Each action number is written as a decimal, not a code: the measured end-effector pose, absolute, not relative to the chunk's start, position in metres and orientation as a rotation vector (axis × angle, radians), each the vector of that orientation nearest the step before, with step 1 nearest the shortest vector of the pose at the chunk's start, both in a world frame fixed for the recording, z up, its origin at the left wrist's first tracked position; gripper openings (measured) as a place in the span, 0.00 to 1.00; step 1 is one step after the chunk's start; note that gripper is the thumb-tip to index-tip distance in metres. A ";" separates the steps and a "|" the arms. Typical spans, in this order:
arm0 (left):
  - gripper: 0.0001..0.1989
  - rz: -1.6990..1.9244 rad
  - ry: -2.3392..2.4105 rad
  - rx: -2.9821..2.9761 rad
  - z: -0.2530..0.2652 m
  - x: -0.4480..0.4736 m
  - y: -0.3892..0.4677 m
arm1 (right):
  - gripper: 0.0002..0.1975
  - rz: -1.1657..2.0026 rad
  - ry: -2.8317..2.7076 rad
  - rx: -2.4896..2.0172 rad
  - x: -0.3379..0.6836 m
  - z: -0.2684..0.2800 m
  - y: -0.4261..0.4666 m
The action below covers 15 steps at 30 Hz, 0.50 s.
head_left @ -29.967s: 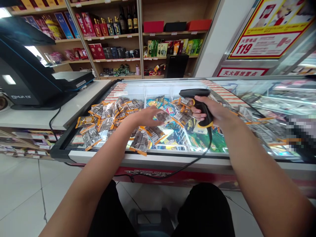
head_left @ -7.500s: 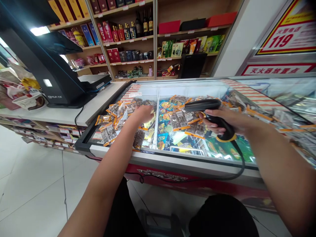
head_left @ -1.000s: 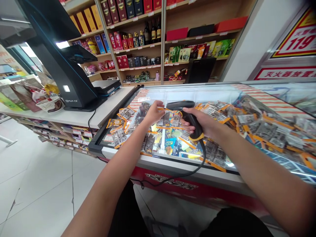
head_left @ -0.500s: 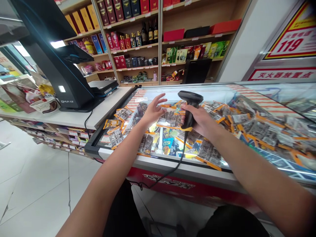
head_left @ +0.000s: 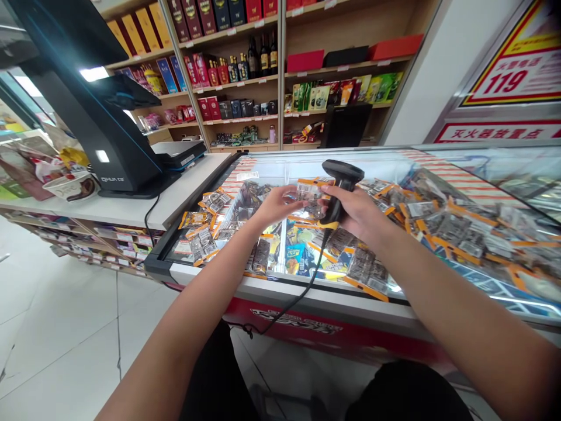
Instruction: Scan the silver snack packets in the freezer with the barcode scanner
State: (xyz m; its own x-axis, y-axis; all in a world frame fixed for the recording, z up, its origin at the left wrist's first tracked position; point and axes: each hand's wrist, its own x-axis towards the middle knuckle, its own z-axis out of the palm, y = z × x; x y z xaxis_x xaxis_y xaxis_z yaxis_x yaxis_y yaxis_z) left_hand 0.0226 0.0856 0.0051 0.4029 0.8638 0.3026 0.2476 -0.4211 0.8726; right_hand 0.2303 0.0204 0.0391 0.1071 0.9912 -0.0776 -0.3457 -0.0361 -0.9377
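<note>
My right hand (head_left: 357, 213) is wrapped round the grip of a black and yellow barcode scanner (head_left: 342, 172), whose cable hangs down over the front edge. Just left of the scanner, a clear snack packet with orange edges (head_left: 310, 192) is raised at the fingertips of that same hand. My left hand (head_left: 278, 206) is at the packet's left side, thumb and fingers apart; whether they touch it is hard to make out. Similar packets (head_left: 368, 272) lie loose on the glass top of the chest freezer (head_left: 280, 285) around both hands.
A larger heap of packets (head_left: 460, 228) spreads to the right. On the left, a white counter (head_left: 175, 202) carries a black checkout terminal (head_left: 114, 134) and a paper bowl (head_left: 70, 186). Shelves with bottles and boxes (head_left: 239, 88) stand behind, and a dark chair back (head_left: 346, 126) rises beyond the freezer.
My left hand has moved slightly right and lowered its fingers to the packet beside the scanner. The packet now sits higher and is tilted. The scanner stays in my right hand.
</note>
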 end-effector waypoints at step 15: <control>0.12 1.340 1.267 1.735 0.002 0.010 0.100 | 0.18 1.632 -1.230 -1.037 0.225 0.047 -0.001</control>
